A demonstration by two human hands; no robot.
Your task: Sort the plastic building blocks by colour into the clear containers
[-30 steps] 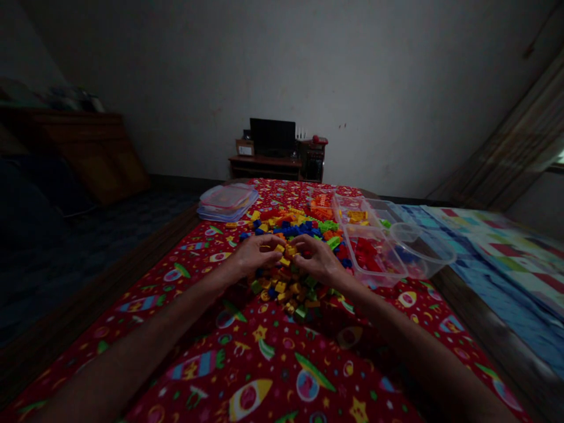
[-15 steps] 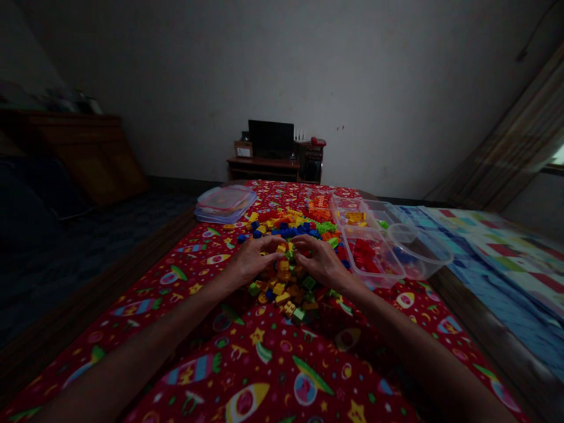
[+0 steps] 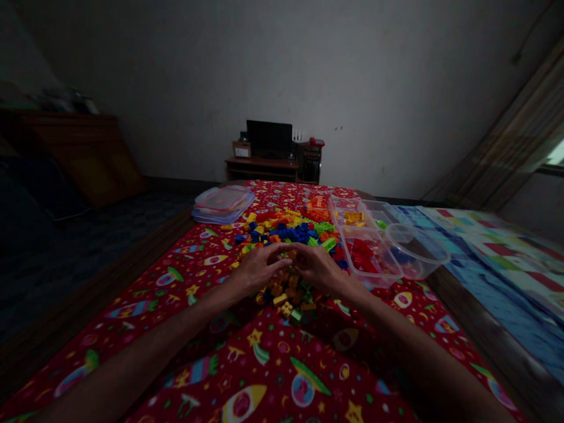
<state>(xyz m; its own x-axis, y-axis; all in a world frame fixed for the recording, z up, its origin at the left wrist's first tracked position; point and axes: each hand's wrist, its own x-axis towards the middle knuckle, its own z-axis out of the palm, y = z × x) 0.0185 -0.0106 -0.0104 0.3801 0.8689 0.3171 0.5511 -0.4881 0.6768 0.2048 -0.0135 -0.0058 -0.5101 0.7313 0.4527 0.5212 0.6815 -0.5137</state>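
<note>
My left hand (image 3: pixel 258 269) arches over a pile of toy building bricks (image 3: pixel 291 292), its thumb apart from its curved fingers. Opposite it, my right hand (image 3: pixel 319 267) bends over the same pile with loosely curved fingers. The fingertips of both hands meet or overlap above the bricks. I see no brick held in either hand, though the space under the fingers is partly hidden. Yellow and green bricks lie nearest to me, while blue bricks (image 3: pixel 291 233) and orange and red ones spread behind the hands.
On the right stand a divided clear plastic box (image 3: pixel 374 271) with sorted bricks and a round clear tub (image 3: pixel 425 258). Stacked plastic lids (image 3: pixel 224 202) lie at the left back. A red patterned cloth (image 3: pixel 176 329) covers the table. Beyond it is a monitor (image 3: pixel 269 138); a bed (image 3: pixel 480 258) adjoins the right side.
My hands have moved together, closing the gap between their fingertips over the pile. They now cover the yellow and green bricks that showed between them. The view has shifted slightly.
</note>
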